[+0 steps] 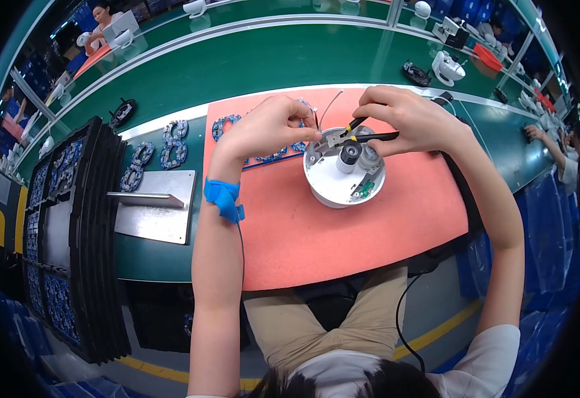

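A round white device housing (333, 189) with a black lens and a small green board inside sits on a salmon-pink mat (343, 232). My left hand (267, 126) pinches a thin white wire and a small part at the housing's upper left rim. My right hand (409, 119) grips black tweezers with a yellow band (369, 136), their tip pointing left over the housing, close to my left fingertips. A blue strap with a dark cord (222, 198) wraps my left wrist.
Ring-shaped blue circuit boards (174, 142) lie left of the mat, and more lie under my left hand. A metal plate with a bar (154, 205) and stacked black trays (71, 232) stand at the left. Other people work along the green bench.
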{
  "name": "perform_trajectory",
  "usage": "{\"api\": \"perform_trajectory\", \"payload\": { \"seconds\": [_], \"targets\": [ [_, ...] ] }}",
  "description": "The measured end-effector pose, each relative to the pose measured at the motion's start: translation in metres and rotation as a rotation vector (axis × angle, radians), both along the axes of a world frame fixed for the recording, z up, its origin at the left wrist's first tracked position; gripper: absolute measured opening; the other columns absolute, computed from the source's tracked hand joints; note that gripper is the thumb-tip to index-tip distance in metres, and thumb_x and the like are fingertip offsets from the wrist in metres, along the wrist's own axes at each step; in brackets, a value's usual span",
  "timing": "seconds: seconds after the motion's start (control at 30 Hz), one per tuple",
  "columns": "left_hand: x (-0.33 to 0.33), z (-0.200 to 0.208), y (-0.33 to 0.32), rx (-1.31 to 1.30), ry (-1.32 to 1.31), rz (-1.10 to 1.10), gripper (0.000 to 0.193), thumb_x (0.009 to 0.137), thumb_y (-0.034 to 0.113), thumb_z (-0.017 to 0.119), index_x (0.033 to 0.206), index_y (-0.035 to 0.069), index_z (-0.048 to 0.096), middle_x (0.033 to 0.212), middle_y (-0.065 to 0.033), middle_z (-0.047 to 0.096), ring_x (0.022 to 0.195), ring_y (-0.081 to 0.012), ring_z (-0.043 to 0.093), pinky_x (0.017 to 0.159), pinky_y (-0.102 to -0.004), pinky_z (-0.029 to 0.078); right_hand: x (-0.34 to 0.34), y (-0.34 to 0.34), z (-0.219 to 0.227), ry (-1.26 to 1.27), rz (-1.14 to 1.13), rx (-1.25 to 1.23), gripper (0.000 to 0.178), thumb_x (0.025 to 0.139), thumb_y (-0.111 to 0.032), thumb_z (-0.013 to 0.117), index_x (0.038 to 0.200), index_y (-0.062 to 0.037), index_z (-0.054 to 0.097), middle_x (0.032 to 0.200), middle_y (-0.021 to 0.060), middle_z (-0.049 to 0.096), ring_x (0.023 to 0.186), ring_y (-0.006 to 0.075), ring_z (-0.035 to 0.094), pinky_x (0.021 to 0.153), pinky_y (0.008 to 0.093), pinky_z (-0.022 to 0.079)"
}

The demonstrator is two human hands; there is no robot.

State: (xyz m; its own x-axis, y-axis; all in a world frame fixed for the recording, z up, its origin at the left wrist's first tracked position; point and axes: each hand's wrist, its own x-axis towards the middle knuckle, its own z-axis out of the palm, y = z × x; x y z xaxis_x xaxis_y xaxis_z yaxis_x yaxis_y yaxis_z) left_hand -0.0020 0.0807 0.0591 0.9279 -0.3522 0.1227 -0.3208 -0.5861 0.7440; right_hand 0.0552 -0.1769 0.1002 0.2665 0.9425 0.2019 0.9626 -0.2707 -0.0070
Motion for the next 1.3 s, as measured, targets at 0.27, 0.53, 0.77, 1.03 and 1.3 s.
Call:
{"api": "perform_trajectory", "payload": {
  "seconds": [0.27, 0.53, 0.77, 1.03, 1.3],
  "targets": [
    [0.001, 0.001, -0.001, 0.011, -0.007, -0.006, 0.021, 0.079, 0.019, 0.072, 0.082, -0.001, 0.068, 0.068, -0.007, 0.061, 0.063, -0.0138, 0.055, 0.058, -0.0296, 0.043, 0.003, 0.0, -0.002, -0.043, 0.021, 0.011, 0.037, 0.072, -0.023, 0.071, 0.1, -0.0011, 0.062, 0.095, 0.0115, 0.057, 0.089, 0.0285, 0.058, 0.079, 0.0377, 0.049],
    [0.003, 0.0, -0.001, -0.01, 0.032, -0.005, 0.021, 0.079, 0.019, 0.072, 0.082, -0.002, 0.067, 0.07, -0.0074, 0.062, 0.064, -0.0141, 0.056, 0.059, -0.0292, 0.044, 0.003, -0.001, -0.005, -0.062, 0.03, 0.009, 0.032, 0.071, -0.024, 0.072, 0.09, -0.0009, 0.061, 0.088, 0.0105, 0.055, 0.084, 0.0278, 0.058, 0.072, 0.0378, 0.049],
    [-0.003, 0.009, 0.01, 0.039, 0.03, 0.04, 0.022, 0.084, 0.021, 0.067, 0.085, -0.001, 0.066, 0.069, -0.0051, 0.059, 0.06, -0.012, 0.05, 0.056, -0.0274, 0.041, 0.001, -0.011, 0.003, -0.002, -0.078, 0.138, 0.033, 0.071, -0.021, 0.073, 0.094, 0.0, 0.061, 0.085, 0.0098, 0.054, 0.078, 0.0284, 0.058, 0.067, 0.0369, 0.048],
    [0.007, -0.008, 0.028, -0.125, 0.047, 0.237, 0.028, 0.097, 0.023, 0.042, 0.075, 0.007, 0.045, 0.066, 0.0029, 0.038, 0.059, -0.0068, 0.034, 0.053, -0.0234, 0.032, 0.016, -0.041, -0.077, 0.213, -0.598, 0.356, 0.028, 0.08, -0.023, 0.067, 0.098, -0.0009, 0.064, 0.092, 0.0144, 0.06, 0.083, 0.0285, 0.062, 0.074, 0.037, 0.049],
    [0.011, -0.012, 0.028, 0.112, 0.09, 0.252, 0.038, 0.096, 0.028, 0.04, 0.099, -0.006, 0.059, 0.085, -0.0166, 0.062, 0.081, -0.026, 0.059, 0.078, -0.0367, 0.046, -0.021, -0.039, -0.12, -0.095, -0.369, 0.839, 0.032, 0.08, -0.021, 0.068, 0.106, -0.0041, 0.061, 0.108, 0.0135, 0.058, 0.098, 0.0293, 0.056, 0.082, 0.0387, 0.046]
  ]
}}
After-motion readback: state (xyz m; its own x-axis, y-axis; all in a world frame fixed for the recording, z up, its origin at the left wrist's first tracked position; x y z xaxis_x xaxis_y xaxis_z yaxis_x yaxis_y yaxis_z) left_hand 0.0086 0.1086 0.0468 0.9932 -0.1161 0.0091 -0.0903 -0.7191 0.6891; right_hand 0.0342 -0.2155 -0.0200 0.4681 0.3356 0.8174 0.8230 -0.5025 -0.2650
